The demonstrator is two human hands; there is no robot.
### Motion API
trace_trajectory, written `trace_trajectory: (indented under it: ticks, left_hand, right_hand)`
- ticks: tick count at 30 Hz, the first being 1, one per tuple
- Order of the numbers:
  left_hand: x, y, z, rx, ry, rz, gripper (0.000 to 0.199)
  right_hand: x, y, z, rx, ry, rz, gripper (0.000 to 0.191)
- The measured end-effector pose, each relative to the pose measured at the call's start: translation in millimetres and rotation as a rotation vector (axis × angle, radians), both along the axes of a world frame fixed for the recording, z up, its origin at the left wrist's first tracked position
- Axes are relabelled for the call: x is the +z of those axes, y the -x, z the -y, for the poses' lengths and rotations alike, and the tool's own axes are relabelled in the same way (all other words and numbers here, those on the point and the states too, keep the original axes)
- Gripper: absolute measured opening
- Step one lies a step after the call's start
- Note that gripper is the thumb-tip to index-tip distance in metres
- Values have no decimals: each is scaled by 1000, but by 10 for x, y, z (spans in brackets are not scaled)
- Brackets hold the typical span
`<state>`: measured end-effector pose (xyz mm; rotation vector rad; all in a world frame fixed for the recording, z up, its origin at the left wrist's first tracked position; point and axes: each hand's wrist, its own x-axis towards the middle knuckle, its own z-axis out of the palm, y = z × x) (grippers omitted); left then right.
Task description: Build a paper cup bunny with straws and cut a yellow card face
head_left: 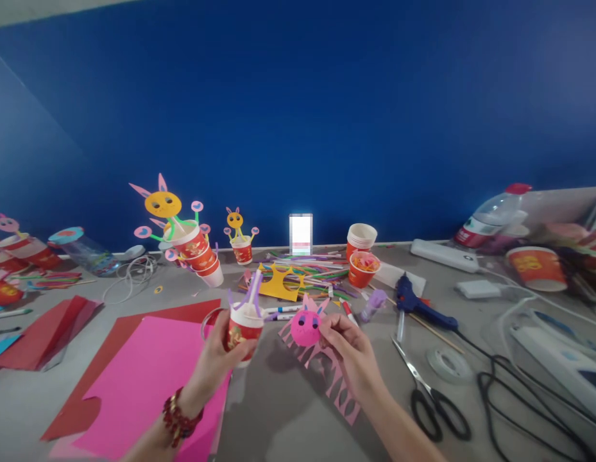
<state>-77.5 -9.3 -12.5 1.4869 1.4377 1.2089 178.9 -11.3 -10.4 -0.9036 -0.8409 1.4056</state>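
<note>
My left hand (pixel 215 353) is wrapped round a red and white paper cup (pixel 244 328), held upright above the table. Purple pipe cleaners (pixel 254 289) rise and spread from the cup's top. Between the thumb and fingers of my right hand (pixel 348 346) is a pink paper face (pixel 305 328) with drawn eyes and pointed ears. The face is apart from the cup, to its right. Below my right hand lies a pink paper strip (pixel 339 385) with cut-out shapes.
Pink sheets (pixel 148 378) lie at left; finished cup figures (pixel 187 240) stand behind. Scissors (pixel 430 394), clear tape (pixel 449 364) and a blue glue gun (pixel 420 305) with a black cord are at right. Pipe cleaners (pixel 321 273), a yellow paper scrap (pixel 281 282) and stacked cups (pixel 360 237) are at the back.
</note>
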Motion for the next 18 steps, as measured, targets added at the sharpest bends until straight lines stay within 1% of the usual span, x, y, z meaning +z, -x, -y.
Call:
trace_trajectory:
  ticks: [1, 2, 3, 5, 8, 9, 11, 14, 16, 18]
  left_hand:
    - [-14, -95, 26, -62, 81, 74, 51]
    - [-41, -188, 54, -115, 150, 149, 56]
    - [-78, -278, 85, -134, 190, 209, 62]
    - [-162, -448, 163, -178, 232, 281, 71]
    - [-249, -654, 310, -244, 240, 329, 78]
    - [-258, -705, 357, -263, 232, 339, 76]
    - [-253, -770, 429, -284, 224, 356, 64]
    - [-225, -792, 471, -274, 242, 370, 49]
    - [-215, -785, 467, -276, 254, 376, 47]
    - [-218, -788, 460, -304, 270, 394, 50]
  right_hand:
    - [13, -13, -2, -15, -12, 2, 30]
    - [24, -28, -5, -32, -28, 8, 29]
    - [32, -45, -10, -51, -47, 14, 28]
    - [43, -87, -22, -90, -81, 19, 26]
    - [37, -159, -49, -143, -102, 9, 23]
    - [31, -182, -58, -160, -103, 7, 23]
    - [19, -219, -73, -193, -99, 7, 22]
    - [6, -246, -84, -232, -99, 19, 21]
    - [2, -240, -84, -245, -108, 42, 20]
    - [0, -220, -85, -242, -111, 73, 21]
